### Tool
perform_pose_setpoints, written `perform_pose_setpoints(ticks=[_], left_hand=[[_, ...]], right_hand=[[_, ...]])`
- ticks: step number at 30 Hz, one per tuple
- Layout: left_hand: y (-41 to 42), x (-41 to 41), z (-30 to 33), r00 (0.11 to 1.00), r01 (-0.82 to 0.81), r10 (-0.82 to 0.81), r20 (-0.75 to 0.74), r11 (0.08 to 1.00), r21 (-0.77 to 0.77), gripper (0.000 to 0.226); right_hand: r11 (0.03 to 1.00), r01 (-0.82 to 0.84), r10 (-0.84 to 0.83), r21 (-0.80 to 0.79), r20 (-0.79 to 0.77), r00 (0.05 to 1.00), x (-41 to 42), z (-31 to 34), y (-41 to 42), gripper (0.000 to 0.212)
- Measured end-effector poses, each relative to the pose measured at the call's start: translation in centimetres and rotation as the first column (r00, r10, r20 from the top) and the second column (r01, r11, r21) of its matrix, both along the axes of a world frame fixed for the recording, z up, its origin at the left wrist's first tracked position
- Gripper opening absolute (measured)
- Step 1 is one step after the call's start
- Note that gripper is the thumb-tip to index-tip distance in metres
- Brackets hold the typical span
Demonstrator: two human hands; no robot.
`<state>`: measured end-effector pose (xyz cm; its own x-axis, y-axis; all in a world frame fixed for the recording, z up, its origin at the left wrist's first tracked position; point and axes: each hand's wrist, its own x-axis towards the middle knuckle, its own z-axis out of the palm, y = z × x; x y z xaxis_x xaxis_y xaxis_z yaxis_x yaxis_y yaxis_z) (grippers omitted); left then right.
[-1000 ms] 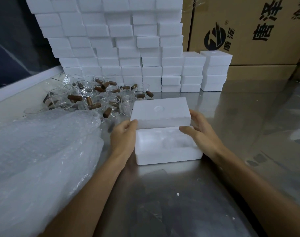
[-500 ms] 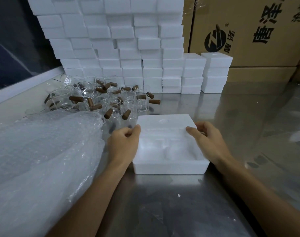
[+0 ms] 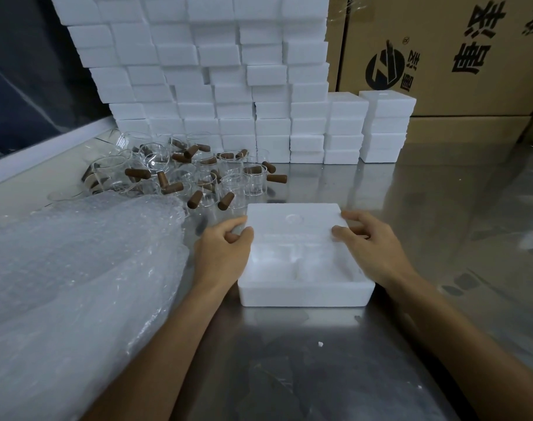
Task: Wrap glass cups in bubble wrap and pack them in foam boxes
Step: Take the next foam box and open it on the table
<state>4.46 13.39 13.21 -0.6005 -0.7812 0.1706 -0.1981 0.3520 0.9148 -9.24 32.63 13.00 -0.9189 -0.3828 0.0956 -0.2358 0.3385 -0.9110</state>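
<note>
Head view, both hands [image 3: 225, 253] [image 3: 371, 247] gripping lid [image 3: 292, 220], foam box [image 3: 304, 294] contents unclear

Steel table [image 3: 441, 208]: foam box [image 3: 304, 294], glass cups [image 3: 198, 174]

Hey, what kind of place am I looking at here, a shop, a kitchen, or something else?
Most likely a packing station in a warehouse or small factory: a wall of stacked foam boxes, large printed cartons behind, and loose glass cups beside bubble wrap on a steel table.
</note>
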Motion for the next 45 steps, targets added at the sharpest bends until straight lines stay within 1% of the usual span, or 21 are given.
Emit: perform_pose_setpoints(ticks=[7, 17, 24, 27, 29, 31, 33, 35, 37, 39, 41, 43, 45], left_hand=[[0.0, 0.1, -0.2, 0.999, -0.014, 0.013, -0.038, 1.0, -0.011, 0.024], [0.3, 0.1, 0.0, 0.999, -0.011, 0.01, -0.03, 0.999, -0.041, 0.02], [0.4, 0.2, 0.1, 1.0, -0.031, 0.031, 0.002, 0.999, -0.016, 0.023], [0.5, 0.3, 0.2, 1.0, -0.019, 0.02, 0.01, 1.0, -0.012, 0.021], [0.6, 0.3, 0.2, 1.0, -0.013, 0.013, 0.008, 1.0, -0.004, 0.019], [0.6, 0.2, 0.3, 1.0, -0.01, 0.01, 0.0, 1.0, -0.001, 0.017], [0.6, 0.1, 0.3, 1.0, -0.009, 0.009, -0.003, 1.0, -0.003, 0.015], [0.6, 0.1, 0.3, 1.0, -0.022, 0.022, -0.014, 1.0, 0.003, 0.011], [0.4, 0.0, 0.3, 0.998, -0.043, 0.044, -0.047, 0.999, 0.021, 0.008], [0.3, 0.0, 0.4, 0.996, -0.051, 0.054, -0.067, 0.998, 0.038, 0.009], [0.3, 0.0, 0.3, 0.997, -0.046, 0.049, -0.057, 0.998, 0.039, 0.014], [0.3, 0.0, 0.4, 0.997, -0.062, 0.063, -0.042, 0.997, 0.042, 0.017], [0.2, 0.1, 0.4, 0.995, -0.089, 0.091, -0.033, 0.995, 0.05, 0.017]], right_hand=[[1.0, 0.005, -0.005, 0.002, -0.009, 1.0, 0.1, 0.1, 0.0, 0.034], [1.0, -0.009, 0.009, 0.027, 0.007, 1.0, 0.3, 0.6, -0.1, 0.036], [0.999, 0.003, -0.005, 0.034, 0.039, 0.999, 0.4, 0.6, -0.1, 0.041], [0.997, -0.018, 0.013, 0.079, 0.062, 0.998, 0.2, 1.1, 0.1, 0.041], [0.989, -0.022, 0.013, 0.146, 0.06, 0.998, 0.0, 1.8, 0.3, 0.042], [0.964, 0.019, -0.017, 0.267, -0.009, 1.0, 0.1, 2.9, 0.1, 0.043], [0.929, 0.075, -0.026, 0.362, -0.138, 0.99, 0.7, 4.0, -0.7, 0.049], [0.936, 0.09, 0.01, 0.341, -0.279, 0.96, 1.3, 5.0, -2.3, 0.046], [0.959, 0.009, 0.093, 0.282, -0.346, 0.934, 2.0, 6.1, -4.9, 0.034], [0.955, -0.109, 0.207, 0.277, -0.357, 0.911, 2.6, 7.2, -8.2, 0.025], [0.93, -0.203, 0.306, 0.305, -0.346, 0.887, 2.8, 7.8, -11.7, 0.023], [0.883, -0.269, 0.401, 0.385, -0.323, 0.857, 2.8, 7.9, -14.9, 0.025], [0.824, -0.299, 0.476, 0.481, -0.302, 0.826, 2.6, 7.6, -17.5, 0.026]])
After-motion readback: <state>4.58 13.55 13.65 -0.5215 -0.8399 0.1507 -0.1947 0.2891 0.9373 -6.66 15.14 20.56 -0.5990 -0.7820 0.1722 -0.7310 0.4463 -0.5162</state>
